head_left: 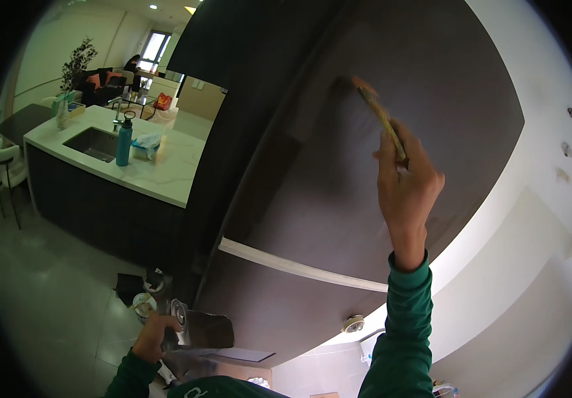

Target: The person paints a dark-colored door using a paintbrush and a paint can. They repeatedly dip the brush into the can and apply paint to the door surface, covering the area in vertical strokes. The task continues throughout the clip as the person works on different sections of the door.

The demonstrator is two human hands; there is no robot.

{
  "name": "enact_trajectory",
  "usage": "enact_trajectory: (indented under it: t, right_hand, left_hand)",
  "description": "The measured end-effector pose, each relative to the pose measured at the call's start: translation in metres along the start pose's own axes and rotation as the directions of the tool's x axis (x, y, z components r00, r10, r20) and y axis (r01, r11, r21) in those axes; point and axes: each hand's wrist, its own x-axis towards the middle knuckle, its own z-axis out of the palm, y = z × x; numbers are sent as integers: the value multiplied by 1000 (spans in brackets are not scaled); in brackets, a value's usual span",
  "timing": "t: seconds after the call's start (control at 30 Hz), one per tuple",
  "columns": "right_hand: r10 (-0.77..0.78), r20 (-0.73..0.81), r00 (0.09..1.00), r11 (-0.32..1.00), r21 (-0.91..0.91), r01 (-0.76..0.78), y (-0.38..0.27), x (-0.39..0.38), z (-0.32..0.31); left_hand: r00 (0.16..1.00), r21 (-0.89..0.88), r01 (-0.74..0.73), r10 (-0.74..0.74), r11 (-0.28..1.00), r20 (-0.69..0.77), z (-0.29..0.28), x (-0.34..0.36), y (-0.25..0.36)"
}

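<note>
My right hand [405, 182] is closed around the yellow handle of a paintbrush [382, 119], whose orange-brown tip is at a dark brown door panel [465, 106]. A pale horizontal strip [299, 265] crosses the panel below the brush, with a round metal knob [353, 324] lower down. At the lower left, my left hand [154, 335] grips a dark container with a silvery end [209, 330], held beside the lower panel; what is inside it I cannot make out. Both forearms are in green sleeves.
A white island [160, 179] with a sink, teal bottle [125, 142] and tissue pack stands at left, by stools [8, 169]. Tins and a dark object [130, 286] lie on the floor. Behind are a sofa and another person [133, 65]. A white wall [544, 212] curves along the right.
</note>
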Motion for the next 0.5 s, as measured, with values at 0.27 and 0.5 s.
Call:
enact_trajectory:
  t: [0.27,0.5]
  right_hand:
    - [-76,146,986,993,-75,88,-7,-27,8]
    - [9,372,928,999,-33,3,-32,-123,4]
  left_hand:
    - [972,-260,120,-167,958,-167,40,-12,52]
    - [954,-296,157,-222,942,-202,42,-16,64]
